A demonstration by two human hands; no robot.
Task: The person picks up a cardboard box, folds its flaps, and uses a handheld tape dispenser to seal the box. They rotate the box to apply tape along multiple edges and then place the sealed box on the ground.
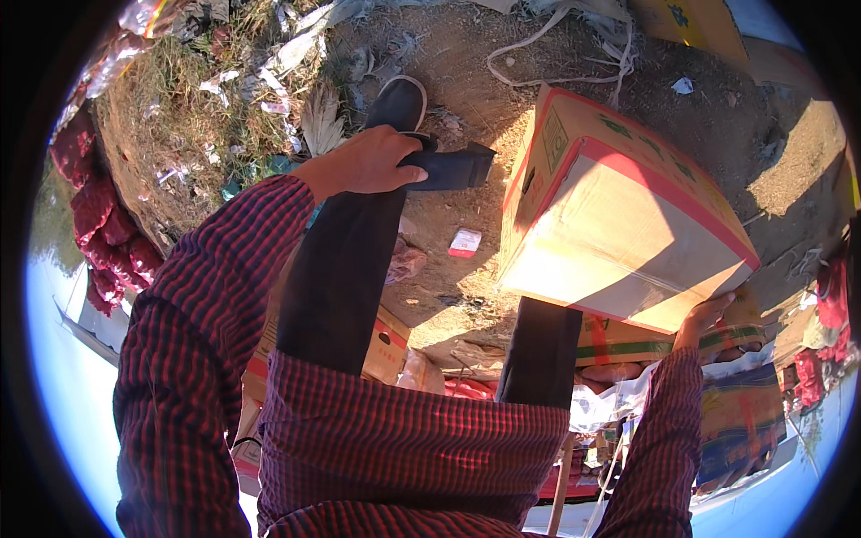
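Observation:
My left hand [373,165] is closed around a dark handheld tool [452,169], which looks like a packing-tape dispenser; its grip is hidden by the fingers. The tool's wide end points toward a cardboard box [625,242] but stands apart from it. This box is tan with red edge bands, green printing and a dark hand hole on one side. A flat face with a seam is turned up toward me, half in sunlight. My right hand [707,319] grips the box's near right corner, with most of the fingers hidden.
Bare dirt lies around my shoe [397,104], with a small red-and-white packet [465,243] on it. Loose white cord [494,67] and dry grass with litter [222,101] lie ahead. Red mesh sacks [97,208] are at far left. Another carton [740,410] holds reddish-brown produce below right.

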